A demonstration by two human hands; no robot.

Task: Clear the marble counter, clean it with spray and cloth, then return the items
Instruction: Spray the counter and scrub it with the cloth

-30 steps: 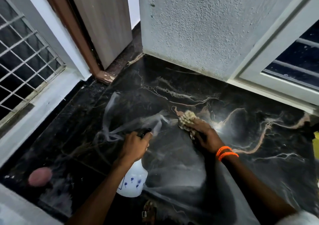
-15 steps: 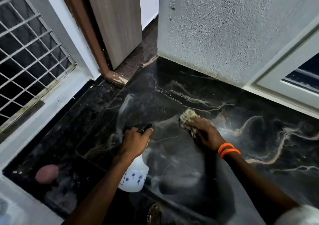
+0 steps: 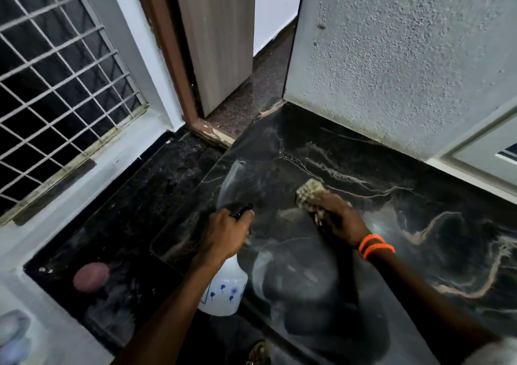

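The black marble counter (image 3: 419, 211) with pale veins fills the middle and right of the head view. My left hand (image 3: 226, 233) grips the black trigger head of a white spray bottle (image 3: 223, 292) with small blue flowers, held above the counter's near edge. My right hand (image 3: 341, 222), with orange bead bands at the wrist, presses a beige knobbly cloth (image 3: 309, 192) flat on the marble. The cloth's near part is hidden under my fingers.
A rough grey wall (image 3: 405, 57) bounds the counter at the back, with a white window frame (image 3: 475, 152) at right. A doorway with a wooden door (image 3: 218, 43) opens at the back left. A barred window (image 3: 56, 85) stands at left above a lower dark ledge holding a pink round thing (image 3: 91, 276).
The view has swung left and down. My right hand has pushed the cloth slightly left and away over the marble. My left hand keeps the bottle in much the same place.
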